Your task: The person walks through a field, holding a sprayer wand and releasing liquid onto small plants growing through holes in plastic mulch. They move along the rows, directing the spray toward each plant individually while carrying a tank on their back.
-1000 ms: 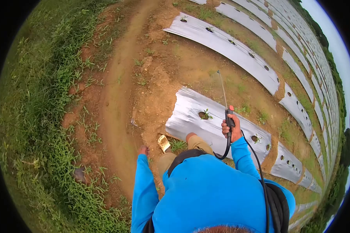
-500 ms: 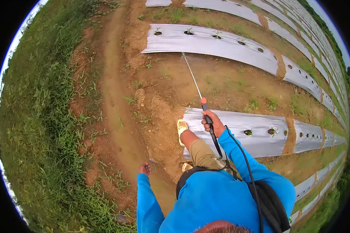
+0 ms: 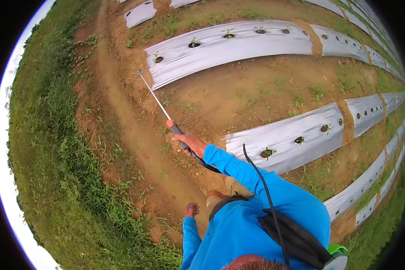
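My right hand (image 3: 192, 143) is closed around the dark handle of a spray wand (image 3: 155, 96) with a red collar. The thin metal lance points up and left, its tip beside the near corner of a plastic-covered bed (image 3: 229, 42). A black hose runs from the handle back toward my body. Low over the dirt path hangs my left hand (image 3: 192, 209), fingers curled; whether it holds anything is too small to tell. Young plants stand in holes in the silver sheeting, one of them a seedling (image 3: 268, 153) in the nearer bed, right of my right hand.
A dirt path (image 3: 121, 103) runs along the beds' ends, with thick grass (image 3: 54, 157) on its left. More silver-covered rows extend to the right, separated by brown soil strips with weeds. Straps and a pack part lie at my right shoulder.
The wand and my right hand have swung left, from over the nearer bed toward the path. The view has turned and moved forward, and my legs have changed position.
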`<state>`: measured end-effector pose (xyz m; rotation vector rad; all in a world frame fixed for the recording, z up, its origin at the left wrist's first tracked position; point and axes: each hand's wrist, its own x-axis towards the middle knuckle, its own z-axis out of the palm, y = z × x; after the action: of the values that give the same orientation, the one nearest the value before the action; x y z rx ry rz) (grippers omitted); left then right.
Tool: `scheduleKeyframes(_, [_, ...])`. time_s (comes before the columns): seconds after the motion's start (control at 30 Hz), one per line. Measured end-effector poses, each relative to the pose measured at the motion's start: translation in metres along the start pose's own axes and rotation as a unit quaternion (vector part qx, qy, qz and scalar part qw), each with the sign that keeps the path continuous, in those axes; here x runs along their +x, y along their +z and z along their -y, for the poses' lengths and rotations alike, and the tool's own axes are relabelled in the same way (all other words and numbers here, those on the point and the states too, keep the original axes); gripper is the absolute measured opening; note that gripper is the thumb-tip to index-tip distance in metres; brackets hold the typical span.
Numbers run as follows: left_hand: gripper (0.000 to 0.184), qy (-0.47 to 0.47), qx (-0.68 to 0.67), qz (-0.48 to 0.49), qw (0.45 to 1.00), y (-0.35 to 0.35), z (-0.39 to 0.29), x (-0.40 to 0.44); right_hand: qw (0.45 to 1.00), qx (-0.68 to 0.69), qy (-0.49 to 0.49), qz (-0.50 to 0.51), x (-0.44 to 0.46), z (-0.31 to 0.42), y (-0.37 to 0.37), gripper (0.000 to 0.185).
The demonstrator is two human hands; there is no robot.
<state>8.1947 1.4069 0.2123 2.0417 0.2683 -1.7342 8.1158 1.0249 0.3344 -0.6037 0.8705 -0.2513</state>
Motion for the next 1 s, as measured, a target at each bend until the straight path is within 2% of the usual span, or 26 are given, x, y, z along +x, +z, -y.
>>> scheduleKeyframes(0.07, [0.023,0.042,-0.069,-0.020,0.997,-0.022,-0.024,0.016,0.998,-0.044,-0.040,0.002,0.001,0.021,0.018,0.036])
scheduleKeyframes(0.1, [0.023,0.041,-0.051,0.000,0.998,-0.030,-0.040,0.020,0.996,-0.071,-0.056,0.009,0.001,0.034,0.026,0.037])
scheduleKeyframes(0.17, [0.023,0.024,-0.090,-0.043,0.995,-0.049,-0.060,0.034,0.996,-0.070,-0.062,-0.006,-0.002,0.059,0.041,0.038])
scheduleKeyframes(0.23, [0.022,0.018,-0.086,-0.023,0.996,-0.070,-0.067,0.059,0.995,-0.076,-0.070,-0.006,0.004,0.080,0.046,0.039])
scheduleKeyframes(0.3, [0.021,0.013,-0.095,-0.016,0.995,-0.082,-0.088,0.071,0.996,-0.060,-0.066,0.020,0.020,0.091,0.052,0.039])
scheduleKeyframes(0.37, [0.019,0.031,-0.055,-0.025,0.998,-0.085,-0.101,0.076,0.996,-0.073,-0.058,-0.006,0.054,0.096,0.051,0.037])
scheduleKeyframes(0.4, [0.019,-0.033,-0.069,-0.024,0.997,-0.092,-0.108,0.094,0.996,-0.074,-0.041,-0.009,0.076,0.095,0.051,0.036])
scheduleKeyframes(0.47, [0.019,0.005,-0.042,0.009,0.999,-0.114,-0.116,0.125,0.998,-0.049,-0.025,-0.024,0.099,0.104,0.056,0.036])
scheduleKeyframes(0.53, [0.018,0.007,-0.073,-0.023,0.997,-0.127,-0.139,0.127,0.997,-0.062,-0.008,-0.034,0.118,0.122,0.064,0.034])
scheduleKeyframes(0.6, [0.018,-0.031,-0.068,-0.044,0.996,-0.143,-0.178,0.147,0.997,-0.048,0.015,-0.053,0.137,0.137,0.067,0.033])
scheduleKeyframes(0.67, [0.018,-0.056,-0.122,-0.017,0.991,-0.165,-0.225,0.160,0.997,-0.035,0.036,-0.059,0.155,0.143,0.074,0.032])
scheduleKeyframes(0.73, [0.021,-0.047,-0.128,0.016,0.991,-0.195,-0.258,0.189,0.991,0.004,0.069,-0.114,0.171,0.152,0.080,0.029])
scheduleKeyframes(0.87, [0.021,-0.023,-0.167,0.003,0.986,-0.229,-0.347,0.224,0.989,0.029,0.106,-0.100,0.192,0.187,0.075,0.029])
scheduleKeyframes(1.0, [0.020,0.027,-0.206,0.020,0.978,-0.244,-0.447,0.236,0.982,0.128,0.089,-0.106,0.235,0.210,0.075,0.034])
